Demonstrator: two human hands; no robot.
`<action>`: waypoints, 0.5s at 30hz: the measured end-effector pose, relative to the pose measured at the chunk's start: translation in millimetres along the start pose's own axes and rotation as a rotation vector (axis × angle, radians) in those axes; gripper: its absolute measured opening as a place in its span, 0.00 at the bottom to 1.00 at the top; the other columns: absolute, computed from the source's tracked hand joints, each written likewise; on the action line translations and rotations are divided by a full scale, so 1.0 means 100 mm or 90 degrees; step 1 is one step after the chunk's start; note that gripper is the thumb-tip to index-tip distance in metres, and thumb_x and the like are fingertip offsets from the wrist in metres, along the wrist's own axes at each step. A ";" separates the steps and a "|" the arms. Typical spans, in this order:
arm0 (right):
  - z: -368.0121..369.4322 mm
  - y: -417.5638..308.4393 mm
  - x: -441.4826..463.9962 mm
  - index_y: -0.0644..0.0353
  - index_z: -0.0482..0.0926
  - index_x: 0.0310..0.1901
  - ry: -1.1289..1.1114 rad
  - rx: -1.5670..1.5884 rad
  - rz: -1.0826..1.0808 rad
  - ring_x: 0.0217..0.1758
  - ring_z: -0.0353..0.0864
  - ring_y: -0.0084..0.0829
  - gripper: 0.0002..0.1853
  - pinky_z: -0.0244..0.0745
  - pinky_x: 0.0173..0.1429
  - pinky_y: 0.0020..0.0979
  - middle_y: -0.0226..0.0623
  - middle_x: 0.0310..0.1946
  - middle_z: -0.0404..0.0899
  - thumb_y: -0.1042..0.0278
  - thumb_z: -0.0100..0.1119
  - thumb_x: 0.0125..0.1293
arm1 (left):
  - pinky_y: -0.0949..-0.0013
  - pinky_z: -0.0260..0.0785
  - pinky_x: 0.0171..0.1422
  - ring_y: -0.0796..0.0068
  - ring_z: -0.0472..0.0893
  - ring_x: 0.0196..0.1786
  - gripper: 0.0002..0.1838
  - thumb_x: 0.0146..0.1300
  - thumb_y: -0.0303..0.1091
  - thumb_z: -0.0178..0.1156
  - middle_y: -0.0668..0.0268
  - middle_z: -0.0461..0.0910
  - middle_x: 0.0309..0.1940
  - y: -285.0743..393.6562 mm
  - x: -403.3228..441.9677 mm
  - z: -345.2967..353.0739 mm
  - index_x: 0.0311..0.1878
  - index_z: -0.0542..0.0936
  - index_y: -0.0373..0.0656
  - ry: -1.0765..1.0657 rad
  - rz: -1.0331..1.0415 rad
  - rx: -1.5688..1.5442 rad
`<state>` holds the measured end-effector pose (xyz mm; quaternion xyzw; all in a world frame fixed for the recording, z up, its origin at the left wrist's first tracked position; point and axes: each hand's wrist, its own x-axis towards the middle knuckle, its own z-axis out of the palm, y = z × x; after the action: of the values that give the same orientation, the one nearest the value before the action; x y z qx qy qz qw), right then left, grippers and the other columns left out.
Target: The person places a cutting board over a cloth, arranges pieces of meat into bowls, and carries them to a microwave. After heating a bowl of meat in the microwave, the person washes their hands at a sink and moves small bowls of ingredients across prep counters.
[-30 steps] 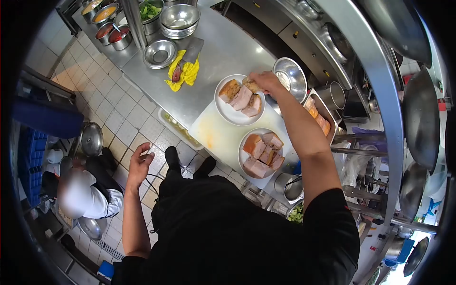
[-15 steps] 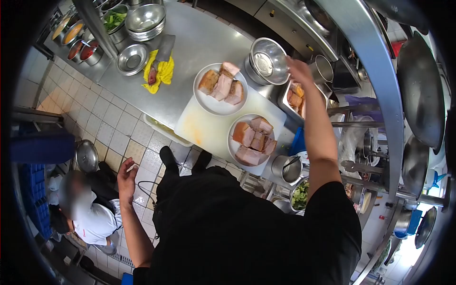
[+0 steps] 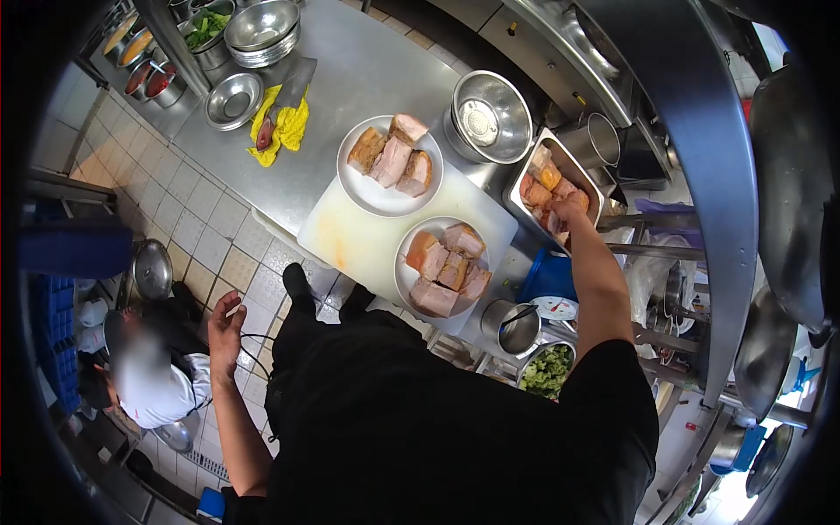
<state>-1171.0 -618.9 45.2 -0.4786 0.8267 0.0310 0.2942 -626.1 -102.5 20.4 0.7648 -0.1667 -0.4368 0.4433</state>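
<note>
Reaching into the metal tray [image 3: 523, 160], the right hand [image 3: 573, 210] points its partly bent fingers down onto the meat pieces [image 3: 544, 177]. The fingertips are obscured; whether they grip a piece cannot be told. The meat pieces lie along the tray, inside its walls.

The left hand [image 3: 225, 331] is at the person's left side, above the tiled floor [image 3: 210, 227], half open with loosely curled fingers, holding nothing.

Reference positions on the steel counter [image 3: 350, 66]:
- Cutting board [image 3: 324, 232]: flat, near the person.
- Far plate [image 3: 359, 188]: overlaps the far edge of the cutting board; carries four cut pieces.
- Near plate [image 3: 405, 277]: on the cutting board; carries five cut pieces.
- Perforated metal bowl [image 3: 479, 116]: between the far plate and the tray.
- Yellow cloth [image 3: 291, 125]: beside a shallow metal bowl [image 3: 234, 100].

A blue container [image 3: 549, 278] sits just below the tray in the head view.
</note>
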 end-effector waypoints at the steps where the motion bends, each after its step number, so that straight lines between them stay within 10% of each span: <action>1: -0.03 0.01 0.04 0.61 0.55 0.66 -0.001 -0.003 -0.002 0.44 0.80 0.51 0.43 0.80 0.47 0.56 0.55 0.53 0.71 0.63 0.71 0.53 | 0.65 0.64 0.62 0.67 0.74 0.57 0.22 0.66 0.32 0.59 0.55 0.76 0.56 -0.03 -0.02 0.01 0.62 0.73 0.38 0.002 -0.002 -0.002; 8: -0.42 0.42 1.05 0.61 0.81 0.38 -0.103 0.005 -0.005 0.30 0.81 0.38 0.12 0.79 0.30 0.42 0.43 0.27 0.79 0.62 0.63 0.59 | 0.64 0.64 0.64 0.66 0.74 0.58 0.23 0.66 0.34 0.59 0.54 0.76 0.56 -0.22 -0.29 -0.01 0.62 0.72 0.38 0.056 -0.022 0.029; 11: -0.48 0.60 1.44 0.65 0.76 0.52 0.156 -0.155 -0.203 0.41 0.81 0.38 0.23 0.77 0.41 0.37 0.45 0.37 0.81 0.58 0.61 0.61 | 0.65 0.66 0.61 0.67 0.76 0.54 0.22 0.65 0.34 0.59 0.55 0.77 0.53 -0.32 -0.43 -0.01 0.61 0.73 0.38 0.087 -0.021 0.024; 13: -0.26 1.01 2.06 0.67 0.61 0.68 0.077 0.007 -0.216 0.58 0.77 0.44 0.38 0.74 0.61 0.38 0.53 0.56 0.75 0.53 0.60 0.61 | 0.65 0.68 0.59 0.66 0.77 0.53 0.23 0.64 0.34 0.60 0.54 0.77 0.53 -0.37 -0.51 -0.02 0.60 0.73 0.37 0.107 -0.011 0.053; 14: -0.26 1.12 2.51 0.65 0.54 0.71 0.003 -0.359 -0.235 0.62 0.74 0.43 0.42 0.74 0.61 0.37 0.54 0.62 0.69 0.53 0.61 0.61 | 0.65 0.69 0.59 0.66 0.77 0.52 0.23 0.63 0.33 0.60 0.54 0.77 0.53 -0.38 -0.55 -0.02 0.60 0.73 0.36 0.115 -0.016 0.065; 15: -0.25 1.07 2.42 0.66 0.54 0.71 0.021 -0.273 -0.179 0.62 0.75 0.43 0.43 0.73 0.62 0.37 0.54 0.62 0.70 0.53 0.62 0.60 | 0.65 0.70 0.57 0.65 0.78 0.52 0.23 0.63 0.33 0.60 0.53 0.77 0.53 -0.42 -0.57 -0.04 0.60 0.73 0.36 0.126 -0.002 0.077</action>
<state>-1358.1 -756.5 -83.9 -0.6405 0.7315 0.1566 0.1739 -660.7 -40.5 16.8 0.8297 -0.1468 -0.3491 0.4100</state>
